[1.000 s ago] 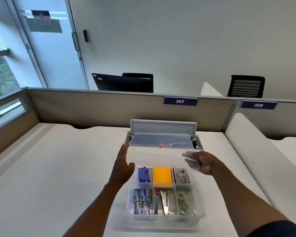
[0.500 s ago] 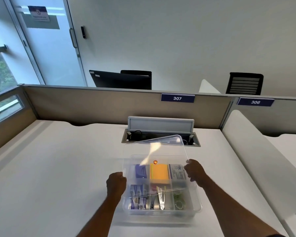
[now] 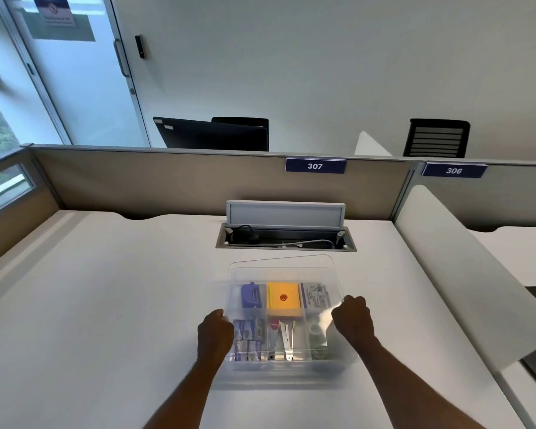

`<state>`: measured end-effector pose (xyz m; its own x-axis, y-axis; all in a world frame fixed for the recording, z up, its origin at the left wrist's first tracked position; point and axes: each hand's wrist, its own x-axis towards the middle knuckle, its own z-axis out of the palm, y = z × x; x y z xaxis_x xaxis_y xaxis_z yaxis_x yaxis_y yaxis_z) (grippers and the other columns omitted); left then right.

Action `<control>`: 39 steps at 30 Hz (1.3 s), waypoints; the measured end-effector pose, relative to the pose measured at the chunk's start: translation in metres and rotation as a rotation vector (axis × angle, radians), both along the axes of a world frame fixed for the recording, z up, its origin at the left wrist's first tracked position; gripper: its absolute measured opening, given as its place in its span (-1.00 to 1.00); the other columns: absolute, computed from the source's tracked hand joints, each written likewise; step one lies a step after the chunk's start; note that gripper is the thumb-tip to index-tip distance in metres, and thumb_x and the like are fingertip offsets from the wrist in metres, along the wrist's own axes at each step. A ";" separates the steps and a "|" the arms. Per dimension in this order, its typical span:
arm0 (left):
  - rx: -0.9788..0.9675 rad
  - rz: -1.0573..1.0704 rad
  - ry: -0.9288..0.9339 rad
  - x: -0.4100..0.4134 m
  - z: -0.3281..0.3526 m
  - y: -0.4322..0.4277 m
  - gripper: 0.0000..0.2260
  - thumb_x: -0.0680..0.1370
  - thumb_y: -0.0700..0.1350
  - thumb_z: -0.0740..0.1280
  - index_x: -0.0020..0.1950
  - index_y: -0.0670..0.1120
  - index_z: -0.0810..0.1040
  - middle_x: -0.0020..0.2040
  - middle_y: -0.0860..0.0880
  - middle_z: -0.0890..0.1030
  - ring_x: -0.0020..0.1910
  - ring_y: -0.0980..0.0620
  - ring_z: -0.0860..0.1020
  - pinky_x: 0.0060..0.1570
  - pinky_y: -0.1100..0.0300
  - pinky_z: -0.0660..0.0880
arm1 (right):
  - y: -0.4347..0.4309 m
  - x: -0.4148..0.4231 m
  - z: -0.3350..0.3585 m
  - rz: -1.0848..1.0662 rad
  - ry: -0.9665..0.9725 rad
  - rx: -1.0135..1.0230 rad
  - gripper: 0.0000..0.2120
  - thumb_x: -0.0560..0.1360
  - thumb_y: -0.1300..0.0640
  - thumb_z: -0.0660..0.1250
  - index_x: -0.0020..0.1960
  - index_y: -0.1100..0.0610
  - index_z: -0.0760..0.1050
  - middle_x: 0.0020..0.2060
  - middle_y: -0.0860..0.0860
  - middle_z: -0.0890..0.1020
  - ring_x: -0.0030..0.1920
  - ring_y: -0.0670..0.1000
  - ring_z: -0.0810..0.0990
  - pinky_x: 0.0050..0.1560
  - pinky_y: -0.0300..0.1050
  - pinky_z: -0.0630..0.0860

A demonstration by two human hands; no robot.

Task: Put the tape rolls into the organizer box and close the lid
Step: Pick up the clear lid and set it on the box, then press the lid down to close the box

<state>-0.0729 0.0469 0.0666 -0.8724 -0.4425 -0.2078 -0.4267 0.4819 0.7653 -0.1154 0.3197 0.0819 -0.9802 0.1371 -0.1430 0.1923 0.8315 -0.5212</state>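
Observation:
A clear organizer box stands on the white desk in front of me. Its clear lid lies almost flat over the box, the far edge a little raised. My left hand grips the lid's left edge and my right hand grips its right edge. Through the lid I see tape rolls in the near right compartment, a yellow pad with a red dot at the far middle, and a blue item at the far left.
An open cable tray with a raised flap is sunk into the desk beyond the box. A beige partition runs along the back. A white divider borders the desk on the right.
The lid has come down from held up beyond the box to lying nearly flat over it. Both hands moved down and toward me along the box's sides.

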 end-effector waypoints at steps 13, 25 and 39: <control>-0.031 -0.039 0.056 0.024 -0.016 0.009 -0.75 0.59 -0.27 0.16 0.21 -0.30 0.49 0.20 -0.29 0.58 0.18 -0.26 0.54 0.26 -0.07 0.44 | 0.013 0.021 -0.032 -0.158 0.064 -0.012 -0.68 0.61 0.18 0.06 0.33 0.15 0.38 0.14 0.22 0.57 0.17 0.23 0.53 0.17 0.02 0.46; -0.007 -0.046 0.060 0.026 -0.019 0.016 -0.49 0.58 -0.30 0.18 0.52 -0.12 0.15 0.27 -0.27 0.53 0.15 -0.25 0.57 0.22 -0.08 0.48 | 0.016 0.023 -0.039 -0.034 0.067 -0.033 -0.45 0.58 0.24 0.06 0.53 0.06 0.00 0.07 0.18 0.60 -0.01 0.18 0.60 0.03 -0.03 0.50; -0.106 0.045 0.065 0.013 -0.028 0.007 -0.54 0.64 0.04 0.09 -0.24 -0.20 0.59 -0.20 -0.21 0.68 -0.15 -0.21 0.63 -0.03 -0.04 0.57 | 0.018 0.002 -0.038 0.016 0.118 0.107 -0.65 0.56 0.15 0.14 0.33 0.17 0.32 0.08 0.19 0.60 0.08 0.22 0.59 0.09 0.04 0.52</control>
<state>-0.0600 0.0536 0.0388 -0.8613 -0.4979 -0.1013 -0.4009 0.5433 0.7377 -0.1135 0.3379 0.0440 -0.9915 0.1294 -0.0118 0.1210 0.8861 -0.4475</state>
